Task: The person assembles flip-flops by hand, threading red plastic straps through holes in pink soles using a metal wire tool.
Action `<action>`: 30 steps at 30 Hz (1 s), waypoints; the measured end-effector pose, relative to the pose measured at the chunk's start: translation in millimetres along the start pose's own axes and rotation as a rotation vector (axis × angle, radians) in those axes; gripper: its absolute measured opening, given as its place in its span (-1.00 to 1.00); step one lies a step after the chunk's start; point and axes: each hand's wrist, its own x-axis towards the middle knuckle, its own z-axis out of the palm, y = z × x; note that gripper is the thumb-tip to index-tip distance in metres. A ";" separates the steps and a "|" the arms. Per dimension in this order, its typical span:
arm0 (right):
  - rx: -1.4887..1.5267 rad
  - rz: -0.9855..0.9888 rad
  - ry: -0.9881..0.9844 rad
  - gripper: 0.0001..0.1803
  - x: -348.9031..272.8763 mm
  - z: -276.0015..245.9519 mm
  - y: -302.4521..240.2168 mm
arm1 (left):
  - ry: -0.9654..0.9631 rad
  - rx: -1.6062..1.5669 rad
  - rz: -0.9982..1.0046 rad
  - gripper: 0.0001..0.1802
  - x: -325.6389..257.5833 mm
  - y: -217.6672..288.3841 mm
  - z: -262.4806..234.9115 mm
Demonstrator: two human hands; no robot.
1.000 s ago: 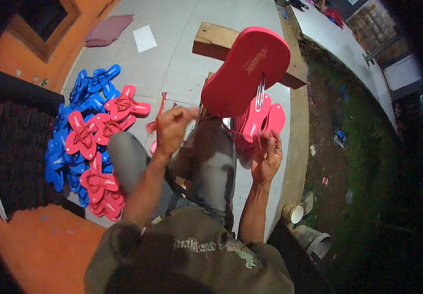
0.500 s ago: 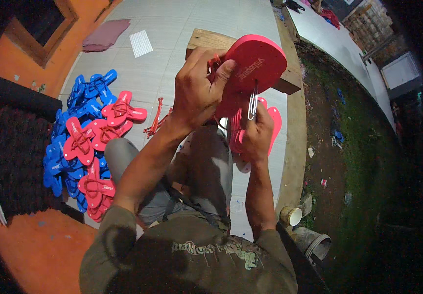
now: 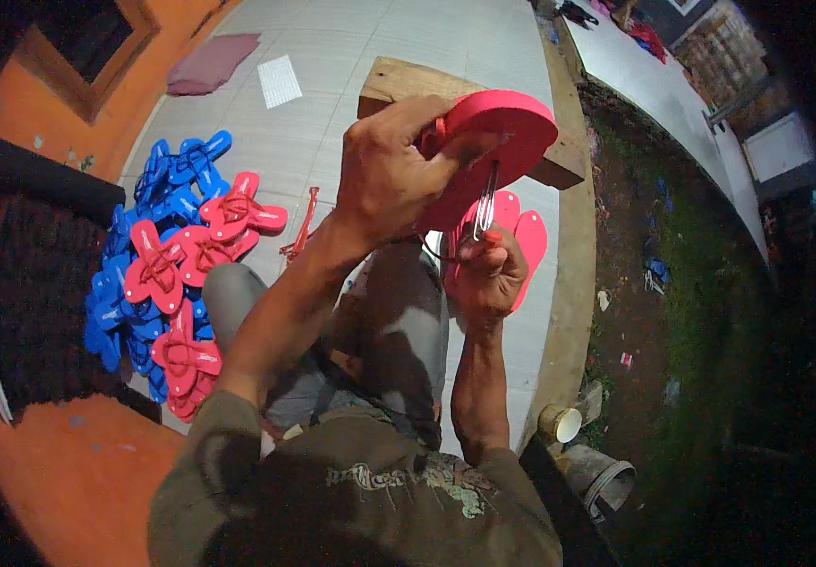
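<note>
My left hand (image 3: 389,175) is wrapped round a pinkish-red flip-flop sole (image 3: 524,115), held tilted in front of the wooden block (image 3: 403,87). A bit of red strap shows at that hand's fingers. In my right hand (image 3: 491,283), just below the sole, is a looped metal wire tool (image 3: 485,210); its tip meets the sole's face, and whether it passes through cannot be seen. A small orange-red piece shows at the right fingers, perhaps the tool's handle. Behind that hand lie several pink soles (image 3: 531,248). Loose red straps (image 3: 302,227) rest on the tiles left of my left forearm.
On the left is a heap of blue flip-flops (image 3: 106,317) and pink flip-flops (image 3: 155,274), beside a dark stacked pile (image 3: 44,312). A white sheet (image 3: 280,82) and a mauve cloth (image 3: 212,64) lie farther off. Buckets (image 3: 601,477) stand at the lower right, past the floor's edge.
The sole has tipped so its edge shows more and its face less. My right hand has moved slightly down and turned, showing the orange-red piece at its fingers.
</note>
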 end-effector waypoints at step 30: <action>0.109 0.474 -0.113 -0.71 13.7 -9.0 -26.6 | -0.026 -0.247 -0.196 -0.73 -4.1 -11.5 6.6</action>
